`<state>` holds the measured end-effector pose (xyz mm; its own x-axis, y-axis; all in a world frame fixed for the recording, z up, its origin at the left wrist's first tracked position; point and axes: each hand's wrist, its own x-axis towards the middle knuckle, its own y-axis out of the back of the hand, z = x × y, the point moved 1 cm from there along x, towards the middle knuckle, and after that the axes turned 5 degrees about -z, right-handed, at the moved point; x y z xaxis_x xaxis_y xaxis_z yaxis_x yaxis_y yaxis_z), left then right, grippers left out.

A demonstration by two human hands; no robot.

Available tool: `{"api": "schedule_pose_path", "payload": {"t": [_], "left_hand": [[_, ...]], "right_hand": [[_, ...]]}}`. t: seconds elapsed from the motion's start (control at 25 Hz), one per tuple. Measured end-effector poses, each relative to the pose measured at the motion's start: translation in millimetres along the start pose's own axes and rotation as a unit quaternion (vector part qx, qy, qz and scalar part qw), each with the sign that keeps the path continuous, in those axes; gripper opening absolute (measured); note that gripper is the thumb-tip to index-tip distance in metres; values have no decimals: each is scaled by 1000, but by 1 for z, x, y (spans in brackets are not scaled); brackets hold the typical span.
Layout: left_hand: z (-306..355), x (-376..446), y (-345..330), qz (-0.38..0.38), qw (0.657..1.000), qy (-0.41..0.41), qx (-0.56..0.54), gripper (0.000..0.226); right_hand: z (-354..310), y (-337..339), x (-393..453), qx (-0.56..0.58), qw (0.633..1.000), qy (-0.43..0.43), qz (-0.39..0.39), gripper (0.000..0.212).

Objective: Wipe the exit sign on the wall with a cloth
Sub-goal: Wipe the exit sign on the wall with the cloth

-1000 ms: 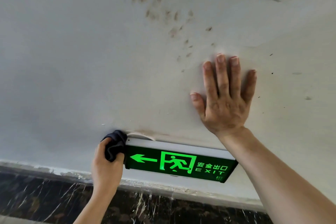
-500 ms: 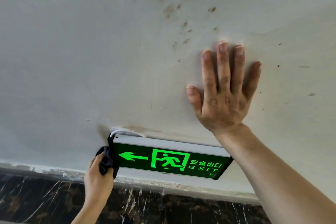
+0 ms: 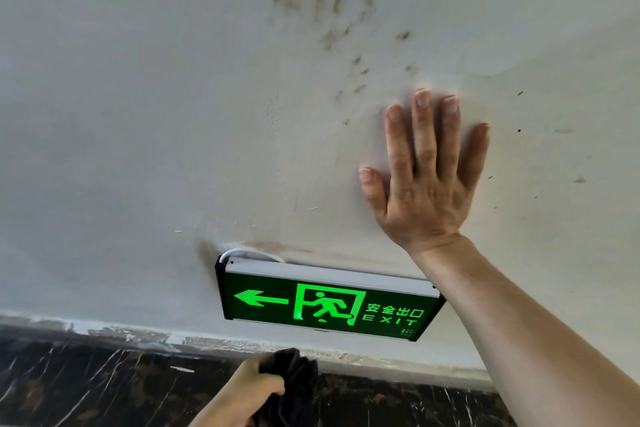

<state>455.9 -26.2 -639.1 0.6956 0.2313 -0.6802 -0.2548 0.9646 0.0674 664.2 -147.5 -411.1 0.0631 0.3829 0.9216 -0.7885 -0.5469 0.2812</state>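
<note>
A lit green exit sign (image 3: 325,302) with an arrow, a running figure and the word EXIT hangs low on the white wall (image 3: 138,114), its grey top edge showing. My left hand (image 3: 249,395) is below the sign, apart from it, closed around a bunched dark cloth (image 3: 294,381). My right hand (image 3: 422,184) lies flat on the wall above the sign's right end, fingers spread upward, holding nothing. My right forearm crosses in front of the sign's right corner.
A white cable (image 3: 242,251) loops out behind the sign's top left corner. Brown smudges (image 3: 332,21) mark the wall above. A dark marble skirting (image 3: 86,385) runs along the bottom, with chipped paint along its upper edge.
My left hand with the cloth has dropped from the sign's left end to below the sign and moved right. My right hand stays flat on the wall.
</note>
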Motion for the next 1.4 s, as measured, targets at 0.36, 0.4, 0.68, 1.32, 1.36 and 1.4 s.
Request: {"api": "schedule_pose_path", "payload": {"t": [0.36,0.4,0.68,1.32,1.36,1.4], "left_hand": [[52,-107,-3,-10,936,-158,-313,47],[58,-121,-3,-16,930,-180,-319,48],[90,-176,-17,-68,909,-256,-322,30],[90,-176,-33,-91,942,-218,-239,30],[91,-178,-32,-97,942,-200,-250,32],[94,-184,-32,-103,943,-181,-260,35]], "right_hand": [[3,27,4,58,988,-9,-141,73],[4,35,7,79,981,-12,-178,72],[-23,147,-21,399,879,-140,-222,54],[-30,192,-80,599,491,-529,-347,28],[-28,192,-75,616,417,-585,-323,25],[-26,193,-67,621,364,-624,-305,23]]}}
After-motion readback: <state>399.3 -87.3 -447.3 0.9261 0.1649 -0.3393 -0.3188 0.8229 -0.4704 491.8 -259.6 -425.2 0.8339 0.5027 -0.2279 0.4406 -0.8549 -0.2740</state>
